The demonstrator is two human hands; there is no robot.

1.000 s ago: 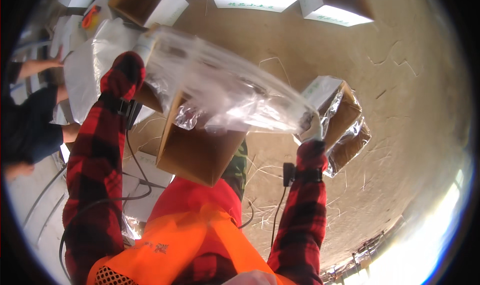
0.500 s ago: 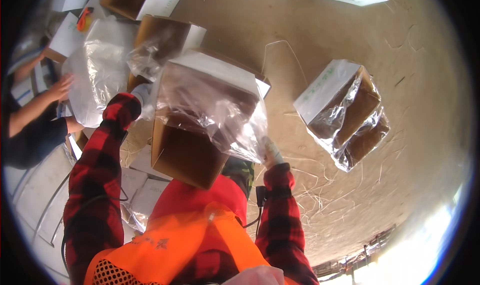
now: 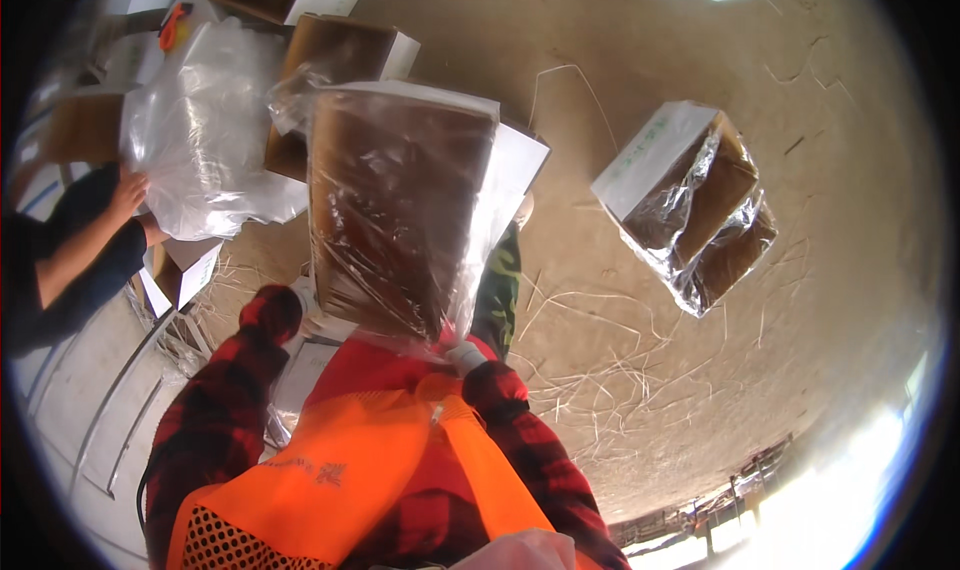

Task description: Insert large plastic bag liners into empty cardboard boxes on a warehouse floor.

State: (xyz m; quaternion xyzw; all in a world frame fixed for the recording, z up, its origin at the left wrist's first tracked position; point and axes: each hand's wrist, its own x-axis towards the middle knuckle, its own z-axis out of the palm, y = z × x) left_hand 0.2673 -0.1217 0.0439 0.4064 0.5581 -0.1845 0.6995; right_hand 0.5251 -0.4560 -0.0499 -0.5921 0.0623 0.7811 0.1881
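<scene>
A brown and white cardboard box (image 3: 395,205) stands in front of me, its open side covered by clear plastic film (image 3: 420,280). At its near right corner my right hand (image 3: 465,356), in a pale glove, is closed on the gathered edge of that film. My left hand (image 3: 312,305), also gloved, is against the box's near left corner. Its fingers are mostly hidden by the box and blurred, so their grip does not show.
A co-worker's hand (image 3: 130,192) at the left touches a stack of clear plastic bags (image 3: 205,120). Another film-covered box (image 3: 690,205) sits on the floor at the right. More cartons (image 3: 345,50) stand behind. Loose straw-coloured strands (image 3: 620,390) litter the floor.
Both my hands have come nearer to me, the right one also moving left. The film now stretches down over the box's open side. The co-worker's arms have shifted slightly.
</scene>
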